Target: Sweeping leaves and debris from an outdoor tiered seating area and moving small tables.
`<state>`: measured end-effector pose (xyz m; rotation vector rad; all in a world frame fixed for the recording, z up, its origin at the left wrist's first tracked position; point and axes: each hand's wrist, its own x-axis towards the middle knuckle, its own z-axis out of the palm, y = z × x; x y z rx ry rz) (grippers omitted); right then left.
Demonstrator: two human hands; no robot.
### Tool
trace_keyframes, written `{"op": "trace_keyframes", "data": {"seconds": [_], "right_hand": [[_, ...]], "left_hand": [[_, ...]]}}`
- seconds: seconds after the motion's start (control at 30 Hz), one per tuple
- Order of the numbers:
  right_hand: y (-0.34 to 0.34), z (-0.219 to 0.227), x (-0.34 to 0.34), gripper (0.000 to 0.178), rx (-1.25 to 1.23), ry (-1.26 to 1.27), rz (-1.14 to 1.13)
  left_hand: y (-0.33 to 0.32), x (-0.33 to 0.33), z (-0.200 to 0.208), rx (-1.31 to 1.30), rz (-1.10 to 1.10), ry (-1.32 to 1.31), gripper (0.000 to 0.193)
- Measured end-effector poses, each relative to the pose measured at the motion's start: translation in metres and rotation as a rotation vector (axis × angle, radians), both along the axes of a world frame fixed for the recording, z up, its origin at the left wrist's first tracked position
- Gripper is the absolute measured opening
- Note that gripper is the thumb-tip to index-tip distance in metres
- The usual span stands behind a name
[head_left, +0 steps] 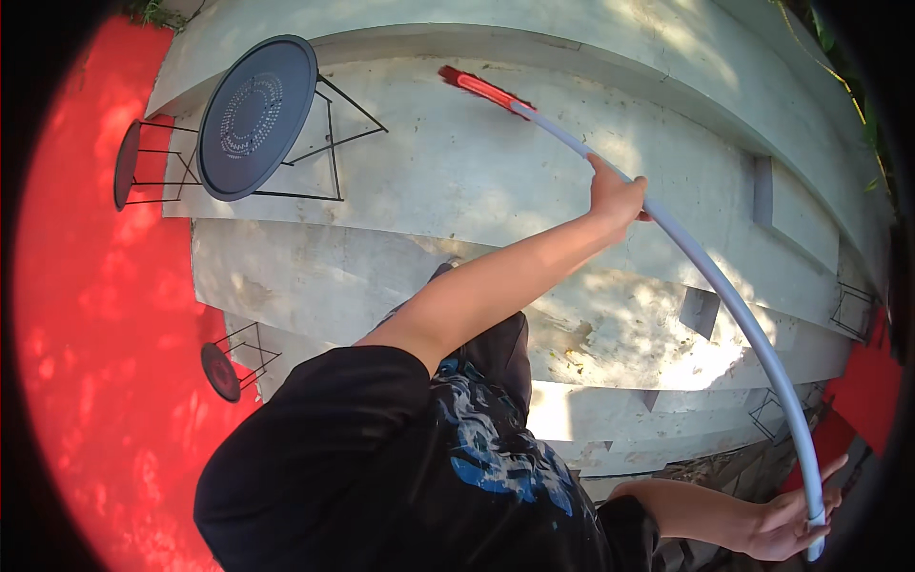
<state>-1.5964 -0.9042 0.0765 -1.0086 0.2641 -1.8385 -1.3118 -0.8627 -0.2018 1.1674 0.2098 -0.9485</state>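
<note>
A broom with a red head [488,91] and a long pale grey-blue handle [729,286] stretches from the far middle to the lower right. My left hand [618,197] is closed around the handle, partway down from the head. At the handle's lower end is my right hand [786,526], with the shaft lying across its palm. Some fingers of that hand curl round the shaft while one digit sticks out. The red bristles meet or hover just over the pale concrete step [400,157]; which of these I cannot tell.
To the far left stands a round dark table [257,119] on thin black legs, with a small round stool [126,164] beside it. Another stool [221,372] is nearer, by the red floor [105,315]. Concrete ledges [667,110] and steps surround me. Green leaves [869,119] hang far right.
</note>
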Motion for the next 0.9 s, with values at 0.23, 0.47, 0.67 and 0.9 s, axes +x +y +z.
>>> {"op": "trace_keyframes", "data": {"seconds": [0.23, 0.47, 0.67, 0.9], "right_hand": [[-0.064, -0.117, 0.084, 0.018, 0.619, 0.008, 0.438], [0.003, -0.201, 0.234, 0.028, 0.631, 0.202, 0.435], [-0.048, -0.142, 0.218, 0.043, 0.472, 0.247, 0.401], [-0.095, 0.018, 0.09, 0.028, -0.03, 0.301, 0.434]], "left_hand": [[0.02, 0.13, -0.053, 0.402, 0.41, -0.058, 0.066], [0.078, 0.247, -0.158, 0.547, 0.448, 0.129, 0.048], [0.011, 0.192, -0.159, 0.558, 0.266, 0.065, 0.02], [-0.106, 0.011, -0.058, 0.154, 0.192, 0.213, 0.022]]}}
